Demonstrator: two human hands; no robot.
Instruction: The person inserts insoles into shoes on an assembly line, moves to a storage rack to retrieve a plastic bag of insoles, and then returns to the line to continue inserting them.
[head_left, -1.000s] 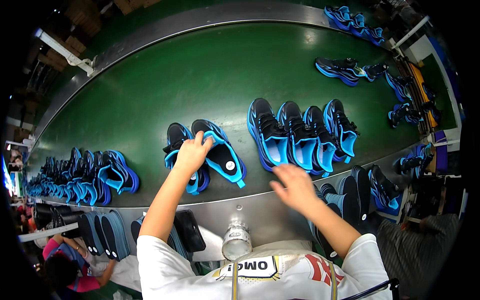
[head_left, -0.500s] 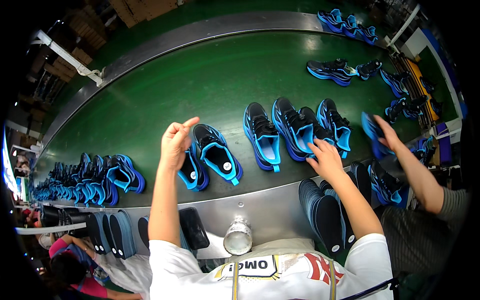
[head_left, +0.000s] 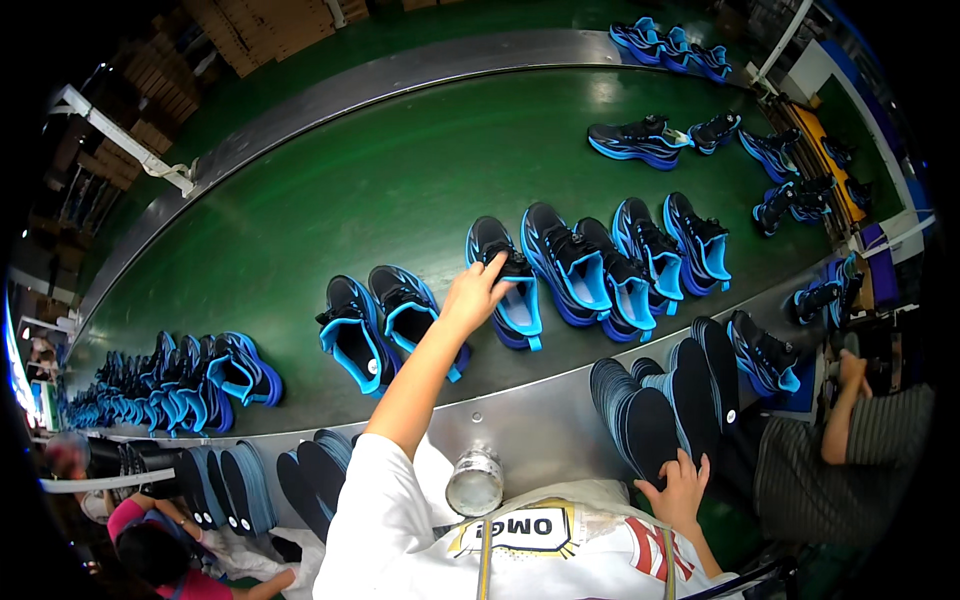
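My left hand [head_left: 474, 300] reaches across to a black and blue sneaker [head_left: 512, 322]. Its fingers are closed at the tongue, just ahead of the opening. My right hand [head_left: 682, 492] is low at the near right, fingers apart, with the tips at the lower end of a fanned stack of black insoles [head_left: 632, 415]. Right of the gripped sneaker, several matching sneakers [head_left: 563, 262] stand in a row with their toes pointing away from me. Left of my forearm are two more sneakers, one with a dark insole inside [head_left: 352, 345]; the forearm partly covers the other.
Everything stands along a green conveyor belt [head_left: 300, 240] with a metal edge [head_left: 540, 405]. A glass jar [head_left: 475, 482] sits near my body. More sneakers [head_left: 190, 380] crowd the far left, above insole stacks [head_left: 245, 470]. A co-worker's arm [head_left: 850, 390] is at right.
My left hand has moved right, from the left pair to the gripped sneaker. My right hand has dropped from the row of sneakers to the insoles. Another sneaker now stands at the row's right end.
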